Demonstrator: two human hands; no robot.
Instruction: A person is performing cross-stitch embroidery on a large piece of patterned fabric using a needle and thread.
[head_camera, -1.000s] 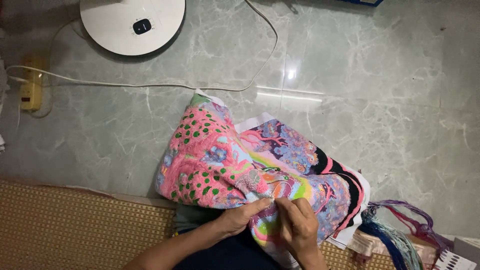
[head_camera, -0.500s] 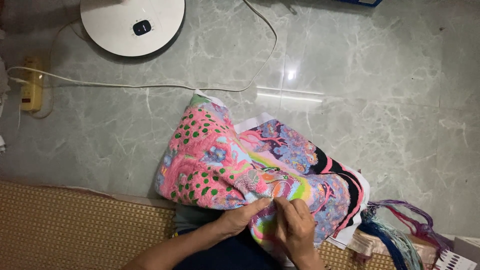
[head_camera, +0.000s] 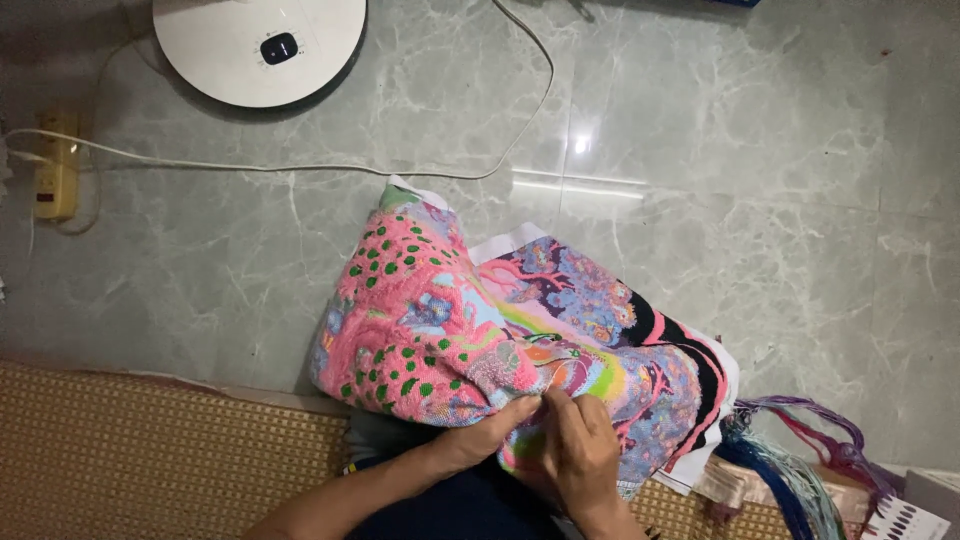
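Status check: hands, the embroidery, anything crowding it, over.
Left hand and right hand both pinching the cross-stitch canvas at its near edge. Canvas bunched, draped onto the marble floor. Thread bundle lies at its right, apart from both hands.

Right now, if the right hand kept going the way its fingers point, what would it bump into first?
The right hand points up and slightly left, already on the cloth. It would likely slide over more cloth, then reach bare floor.

Both hands meet low in the frame, just right of centre. The left hand (head_camera: 490, 432) reaches in from the lower left, forearm bare, fingers pinched together. The right hand (head_camera: 580, 452) rises from the bottom edge, knuckles up, fingertips curled touching the left's.
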